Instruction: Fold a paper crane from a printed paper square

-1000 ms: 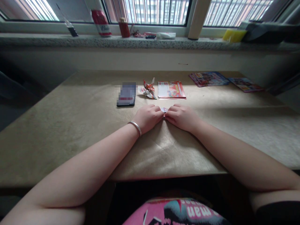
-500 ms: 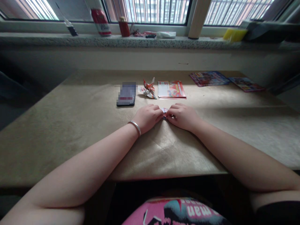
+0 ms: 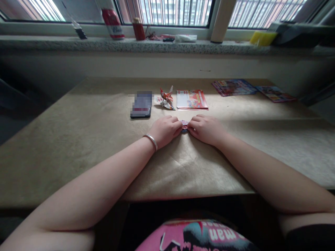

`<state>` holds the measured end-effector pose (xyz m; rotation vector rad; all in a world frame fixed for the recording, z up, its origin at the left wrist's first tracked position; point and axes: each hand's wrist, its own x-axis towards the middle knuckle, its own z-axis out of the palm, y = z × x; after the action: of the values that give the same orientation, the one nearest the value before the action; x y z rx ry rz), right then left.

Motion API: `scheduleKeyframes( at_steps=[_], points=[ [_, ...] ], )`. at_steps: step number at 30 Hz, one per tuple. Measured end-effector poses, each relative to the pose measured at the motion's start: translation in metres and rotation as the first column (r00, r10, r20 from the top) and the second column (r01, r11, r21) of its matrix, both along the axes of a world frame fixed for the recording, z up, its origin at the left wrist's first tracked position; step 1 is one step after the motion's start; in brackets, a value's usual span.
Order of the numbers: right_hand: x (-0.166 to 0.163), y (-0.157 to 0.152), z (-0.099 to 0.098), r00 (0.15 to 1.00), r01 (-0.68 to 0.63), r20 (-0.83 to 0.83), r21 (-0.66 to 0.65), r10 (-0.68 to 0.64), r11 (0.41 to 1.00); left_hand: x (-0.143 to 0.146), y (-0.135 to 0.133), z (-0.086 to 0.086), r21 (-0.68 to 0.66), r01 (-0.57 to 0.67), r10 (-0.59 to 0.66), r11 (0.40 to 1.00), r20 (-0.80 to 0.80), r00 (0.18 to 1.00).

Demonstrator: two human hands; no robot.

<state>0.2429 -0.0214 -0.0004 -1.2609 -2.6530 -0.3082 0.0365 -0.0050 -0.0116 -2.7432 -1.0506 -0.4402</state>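
My left hand (image 3: 165, 129) and my right hand (image 3: 206, 128) rest side by side on the tan table (image 3: 78, 139), fingers curled. Between their fingertips they pinch a small folded piece of printed paper (image 3: 184, 124), mostly hidden by the fingers. A silver bangle circles my left wrist. Just beyond the hands lie a finished folded paper figure (image 3: 166, 98) and a stack of red printed paper sheets (image 3: 191, 100).
A dark phone (image 3: 141, 104) lies left of the paper figure. Two more printed sheets (image 3: 232, 87) sit at the far right of the table. The windowsill behind holds a red can (image 3: 112, 23), a red cup (image 3: 138, 30) and a yellow sponge (image 3: 262, 38).
My right hand's fingers shifted slightly on the small folded paper. Both hands stayed in place on the table.
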Motion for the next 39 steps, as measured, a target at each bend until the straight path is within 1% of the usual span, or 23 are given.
scheduleKeyframes(
  at_steps=[5, 10, 15, 18, 21, 25, 28, 32, 35, 39],
  points=[
    [0.000, 0.001, -0.001, 0.998, 0.013, -0.057, -0.058, -0.016, 0.998, -0.001, 0.001, -0.002, 0.021, 0.020, -0.020, 1.000, 0.007, 1.000],
    [-0.001, 0.001, -0.002, 0.996, 0.035, -0.085, -0.054, -0.039, 0.998, -0.001, 0.001, -0.002, 0.042, 0.059, -0.061, 0.997, 0.041, 0.997],
    [-0.002, 0.001, -0.003, 0.995, 0.045, -0.092, -0.033, -0.048, 0.998, 0.002, -0.003, 0.003, 0.108, 0.046, -0.042, 0.993, -0.041, 0.998],
    [-0.004, 0.000, -0.004, 0.991, 0.036, -0.125, -0.060, -0.043, 0.998, 0.003, -0.005, 0.005, 0.112, 0.025, -0.018, 0.993, -0.069, 0.997],
    [-0.007, 0.000, -0.006, 0.981, 0.034, -0.187, -0.109, -0.054, 0.993, 0.005, -0.005, 0.004, 0.064, -0.005, 0.009, 0.998, -0.056, 0.998],
    [-0.010, 0.005, -0.009, 0.946, 0.065, -0.300, -0.196, -0.123, 0.978, 0.006, -0.002, 0.000, -0.088, -0.062, 0.068, 0.994, 0.067, 0.995],
    [-0.010, 0.008, -0.011, 0.928, 0.056, -0.346, -0.237, -0.138, 0.970, 0.005, 0.000, -0.001, -0.168, -0.064, 0.085, 0.984, 0.116, 0.990],
    [-0.006, 0.008, -0.012, 0.928, 0.015, -0.357, -0.240, -0.103, 0.971, 0.000, -0.001, 0.000, -0.210, -0.054, 0.085, 0.976, 0.146, 0.986],
    [-0.004, 0.007, -0.011, 0.928, -0.010, -0.363, -0.243, -0.082, 0.970, -0.003, -0.001, 0.001, -0.242, -0.075, 0.115, 0.967, 0.155, 0.981],
    [-0.004, 0.009, -0.012, 0.923, -0.001, -0.372, -0.266, -0.102, 0.964, -0.002, 0.000, 0.002, -0.280, -0.114, 0.160, 0.953, 0.147, 0.976]
  ],
)
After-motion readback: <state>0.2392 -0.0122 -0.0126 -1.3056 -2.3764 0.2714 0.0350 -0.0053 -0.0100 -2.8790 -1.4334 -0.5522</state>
